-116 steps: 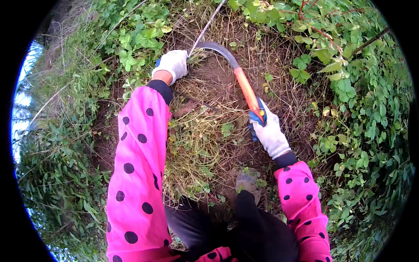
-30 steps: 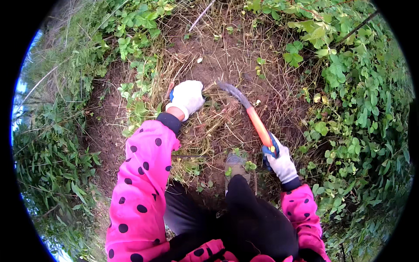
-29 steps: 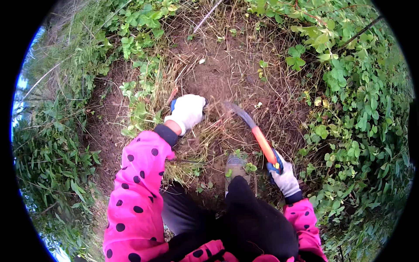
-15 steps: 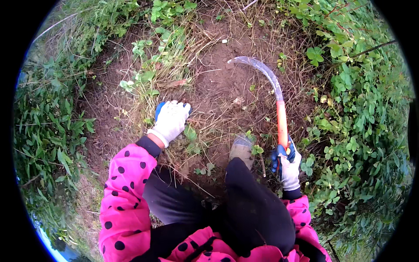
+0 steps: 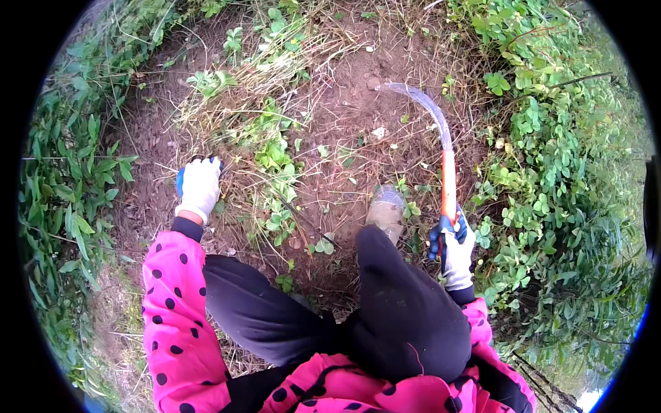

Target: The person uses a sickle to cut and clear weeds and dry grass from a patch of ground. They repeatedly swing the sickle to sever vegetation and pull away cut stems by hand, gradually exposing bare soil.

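Observation:
My right hand point(image 5: 456, 256), in a white glove with a blue palm, is wrapped round the orange handle of a sickle point(image 5: 449, 179). Its curved blade points away from me and bends left over bare soil. On the left, my left hand point(image 5: 200, 184), gloved alike, is low over the ground with its fingers curled under. What it holds, if anything, is hidden. To its right lie loose green weeds point(image 5: 277, 162) and dry stems. Beyond it is a heap of pale cut grass point(image 5: 258, 86).
My boot point(image 5: 385, 210) stands on the soil between the hands, nearer the sickle. Dense leafy plants point(image 5: 551, 179) line the right side, and more bushes point(image 5: 65, 172) rise on the left. A thin dark stick point(image 5: 296, 213) lies among the weeds.
My left hand has moved left, away from the boot. Green weeds now lie strewn where it was. The sickle stays in my right hand, its blade tip shifted slightly right.

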Action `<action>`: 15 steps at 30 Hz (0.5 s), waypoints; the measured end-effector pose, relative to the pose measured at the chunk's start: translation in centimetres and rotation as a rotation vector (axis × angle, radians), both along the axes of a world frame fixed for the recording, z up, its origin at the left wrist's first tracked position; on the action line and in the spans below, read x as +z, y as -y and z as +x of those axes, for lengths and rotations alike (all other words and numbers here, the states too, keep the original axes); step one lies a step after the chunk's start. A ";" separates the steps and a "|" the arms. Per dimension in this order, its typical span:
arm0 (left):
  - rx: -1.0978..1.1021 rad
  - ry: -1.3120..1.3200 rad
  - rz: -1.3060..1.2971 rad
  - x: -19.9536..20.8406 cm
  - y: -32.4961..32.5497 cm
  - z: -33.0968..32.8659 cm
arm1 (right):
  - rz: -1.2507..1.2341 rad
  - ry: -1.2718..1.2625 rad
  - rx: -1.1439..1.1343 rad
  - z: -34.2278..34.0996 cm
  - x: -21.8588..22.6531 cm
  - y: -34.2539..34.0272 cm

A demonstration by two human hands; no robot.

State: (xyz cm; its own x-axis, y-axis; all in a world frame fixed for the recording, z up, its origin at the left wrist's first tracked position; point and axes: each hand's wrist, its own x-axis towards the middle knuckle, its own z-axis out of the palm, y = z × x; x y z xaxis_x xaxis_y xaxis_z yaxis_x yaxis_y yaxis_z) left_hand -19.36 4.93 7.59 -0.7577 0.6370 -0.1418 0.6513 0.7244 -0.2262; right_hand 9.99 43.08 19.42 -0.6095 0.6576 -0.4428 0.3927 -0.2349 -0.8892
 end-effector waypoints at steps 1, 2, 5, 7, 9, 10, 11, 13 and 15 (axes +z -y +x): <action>0.042 0.059 0.005 0.3 -0.7 0.3 | 0.018 -0.008 -0.014 0.2 0.1 0.2; 0.023 -0.006 0.040 -0.4 -0.9 0.7 | 0.032 -0.016 -0.029 0.5 -0.2 0.4; 0.124 0.135 0.066 -1.0 -2.2 1.7 | 0.063 -0.032 -0.045 0.8 1.5 2.2; 0.175 0.148 0.066 -1.1 -3.4 2.3 | 0.179 0.012 -0.022 0.9 2.5 3.5; 0.186 0.175 0.091 -2.1 -4.8 2.9 | 0.291 -0.030 -0.121 0.6 2.1 4.6; 0.189 0.149 0.079 -2.0 -4.9 3.4 | 0.303 -0.029 -0.116 0.1 2.6 5.3; 0.190 0.143 0.086 -2.3 -4.7 3.7 | 0.318 -0.026 -0.109 -0.1 3.2 5.9; 0.207 0.130 0.127 -1.9 -4.9 3.5 | 0.534 -0.067 -0.032 0.1 4.6 5.3; 0.227 0.113 0.150 -1.5 -5.2 3.7 | 0.537 -0.078 -0.003 0.6 5.7 4.1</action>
State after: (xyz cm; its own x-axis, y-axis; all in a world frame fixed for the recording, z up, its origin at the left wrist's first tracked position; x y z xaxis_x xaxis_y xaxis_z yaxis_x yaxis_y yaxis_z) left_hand -15.65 10.12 6.05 -0.8680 0.4732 -0.1505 0.4838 0.8742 -0.0413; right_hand 10.56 39.03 25.15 -0.6252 0.7805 0.0018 0.3211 0.2593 -0.9109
